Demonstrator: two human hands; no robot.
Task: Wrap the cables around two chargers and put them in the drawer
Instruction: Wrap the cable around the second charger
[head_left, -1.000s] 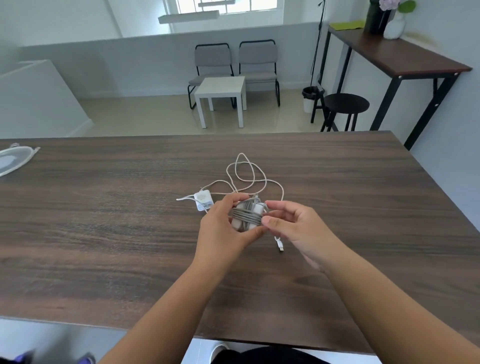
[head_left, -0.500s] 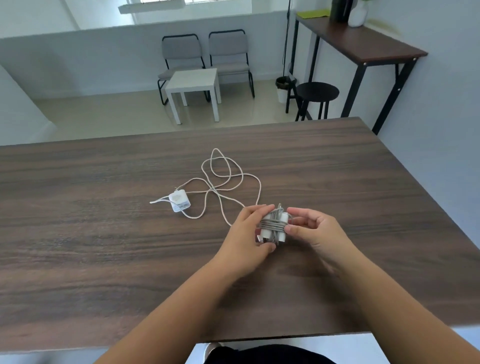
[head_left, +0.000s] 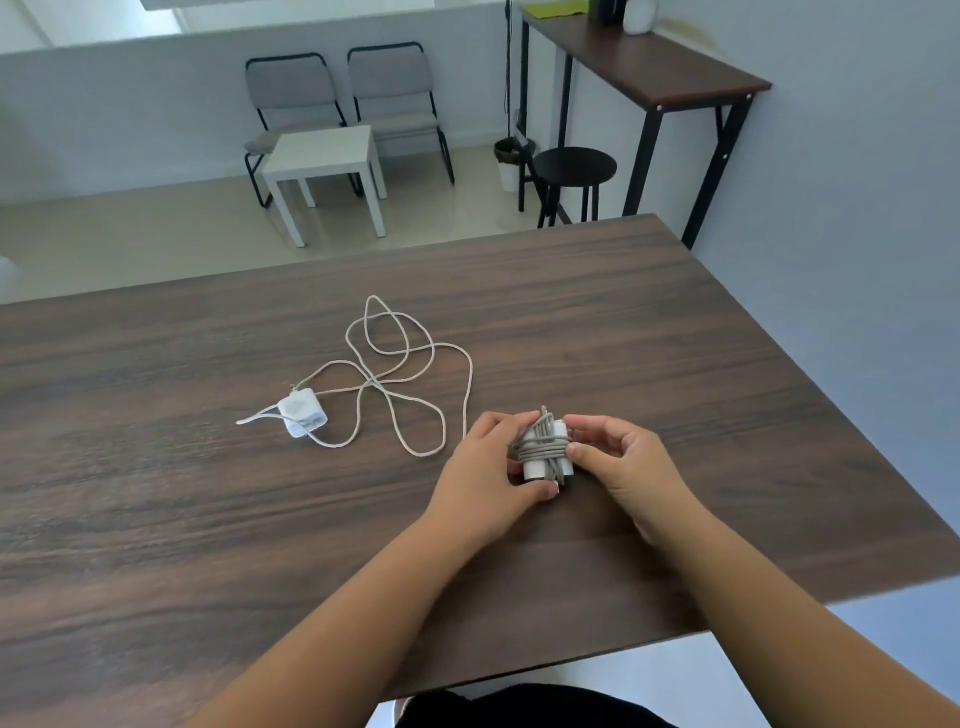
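Observation:
A white charger wrapped in grey cable (head_left: 544, 451) sits low over the dark wooden table (head_left: 649, 332), held from both sides. My left hand (head_left: 491, 475) grips its left side, thumb under the near end. My right hand (head_left: 626, 462) pinches its right side with thumb and fingertips. A second white charger (head_left: 301, 413) lies on the table to the left. Its white cable (head_left: 400, 374) is spread in loose loops between that charger and my hands. No drawer is in view.
The table's right edge (head_left: 810, 374) runs close to my right hand, with a grey wall beyond. Behind the table stand a small white side table (head_left: 324, 156), two grey chairs (head_left: 343, 88), a black stool (head_left: 574, 166) and a tall dark desk (head_left: 644, 67).
Both hands have carried the wrapped charger to the right and down toward the table, away from the loose charger. The dangling cable end seen earlier is tucked into the bundle now.

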